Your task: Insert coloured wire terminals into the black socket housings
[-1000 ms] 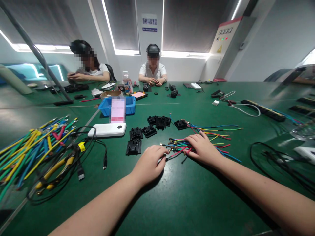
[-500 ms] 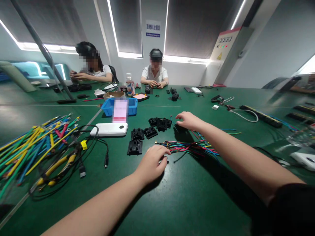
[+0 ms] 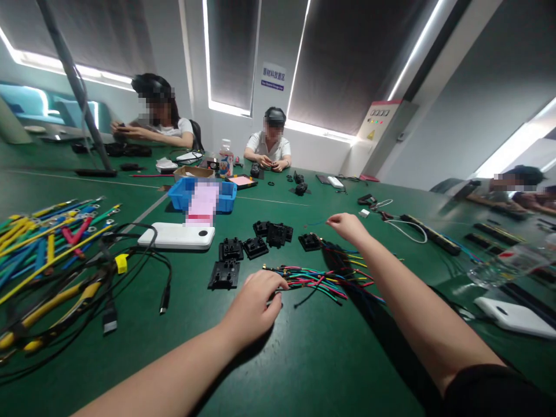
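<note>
My right hand [image 3: 350, 229] is raised over the table with its fingers pinched on one thin bluish wire [image 3: 316, 224], which points left from the fingertips. Below it lies a bundle of thin coloured wires [image 3: 315, 280], mostly red, green and blue. At the bundle's left end rests my left hand [image 3: 256, 298], fingers loosely bent and thumb apart, with the index fingertip at the wires. Nothing shows in its grasp. Several black plastic blocks [image 3: 231, 249] lie beyond the left hand, and a separate black block [image 3: 310, 241] sits left of the right hand.
On the left are a white power bank [image 3: 177, 236], a blue bin [image 3: 178, 200], black cables [image 3: 163, 289] and a pile of thick coloured cables [image 3: 47, 231]. A clear bottle [image 3: 499, 266] lies at right. Two people sit across the table; others are far right.
My right hand has risen and now pinches a thin wire. A separate black block shows where that hand was. My left hand stays by the bundle; the view has shifted and tilted.
</note>
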The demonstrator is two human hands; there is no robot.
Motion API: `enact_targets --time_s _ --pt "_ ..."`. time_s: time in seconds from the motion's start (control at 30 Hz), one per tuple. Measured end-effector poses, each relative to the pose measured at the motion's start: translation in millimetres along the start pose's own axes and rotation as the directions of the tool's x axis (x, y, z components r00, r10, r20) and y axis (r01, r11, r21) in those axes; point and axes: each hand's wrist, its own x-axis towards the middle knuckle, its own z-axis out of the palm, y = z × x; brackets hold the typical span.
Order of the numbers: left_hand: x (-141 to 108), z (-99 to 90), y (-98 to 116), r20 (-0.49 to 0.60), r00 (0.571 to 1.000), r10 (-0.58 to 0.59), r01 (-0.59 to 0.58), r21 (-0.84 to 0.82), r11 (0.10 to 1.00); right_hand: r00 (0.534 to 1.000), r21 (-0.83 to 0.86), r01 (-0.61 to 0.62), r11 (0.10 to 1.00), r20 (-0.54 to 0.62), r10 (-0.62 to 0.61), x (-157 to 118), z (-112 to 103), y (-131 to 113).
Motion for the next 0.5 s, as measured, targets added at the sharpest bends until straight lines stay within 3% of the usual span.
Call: enact_targets --time_s 0.1,0.2,0.37,0.5 --pt "-1 1.4 1 0.024 1.0 0.02 -0.02 0.02 1.0 0.999 0.014 -0.024 1.0 0.042 0.023 -26 -3 41" --pt "-2 2.6 2 0.051 0.998 0.035 -0.038 0.052 0.998 0.997 0.037 -0.017 0.999 0.08 0.014 -44 9 64" --pt "0 2.8 2 0.066 0.997 0.027 -0.033 0.087 0.996 0.992 0.101 0.071 0.992 0.097 -0.081 -38 36 63" --pt "0 2.2 3 0.087 0.996 0.019 -0.029 0.114 0.993 0.981 0.135 0.145 0.98 0.113 -0.16 -34 42 51"
